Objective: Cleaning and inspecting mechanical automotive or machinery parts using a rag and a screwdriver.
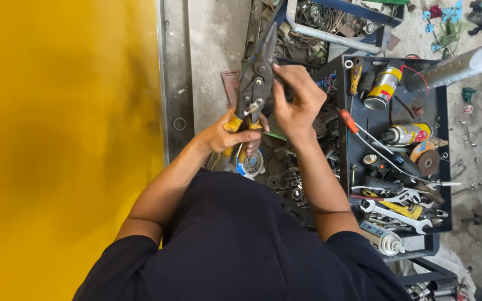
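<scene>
Dark sleeves below; left hand [225, 132] clamped on snips' [256, 81] yellow grips, right hand [295, 103] pinching at pivot, above tool tray [443, 161]. Could nip fingers if handles squeeze shut.

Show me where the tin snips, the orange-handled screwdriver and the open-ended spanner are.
tin snips [256, 78], head view, on the pivot bolts below the blades
orange-handled screwdriver [348, 120], head view, on the orange handle
open-ended spanner [397, 217], head view, on the middle of its shaft

bare concrete floor [213, 67] left, crowded tool tray [444, 161] right
</scene>
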